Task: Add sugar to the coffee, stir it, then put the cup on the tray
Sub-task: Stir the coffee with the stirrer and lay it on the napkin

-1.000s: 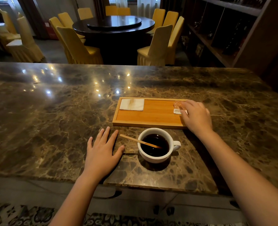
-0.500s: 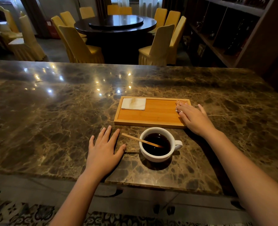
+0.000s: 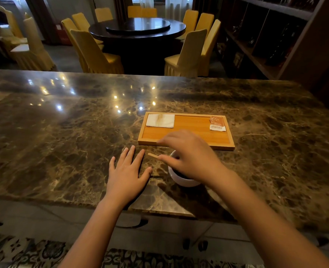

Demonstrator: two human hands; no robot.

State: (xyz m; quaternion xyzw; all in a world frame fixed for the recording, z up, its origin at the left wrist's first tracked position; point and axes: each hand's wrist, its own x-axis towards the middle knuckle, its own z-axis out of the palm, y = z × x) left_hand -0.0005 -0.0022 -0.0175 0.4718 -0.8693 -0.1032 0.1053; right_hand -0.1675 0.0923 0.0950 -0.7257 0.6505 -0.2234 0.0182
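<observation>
Left hand: the left hand lies flat, palm down, on the bench near its near edge, fingers spread and pointing away from the person, holding nothing; it is just left of the cup, with the thumb tip close to the cup but apart from it.

Right hand: the right hand reaches in from the right and hangs over the cup, palm down, wrist slightly raised. Its fingers are loosely curled and point left. The thumb and a finger meet at the stirrer's free end; whether they pinch it or only touch it cannot be told, as the hand is motion-blurred.

Cup: a white cup stands upright on the bench, just in front of the tray's near edge and not on the tray. Most of it is hidden under the right hand; a sliver of dark coffee shows at the rim.

Stirrer: a thin wooden stirrer sticks out leftward past the cup's rim, tilted; its other end is hidden.

Tray: a rectangular wooden tray lies on the bench beyond the cup.

Sugar packet: an orange and white sugar packet lies flat in the tray's far right corner.

Napkin: a folded white napkin lies in the tray's far left corner.
</observation>
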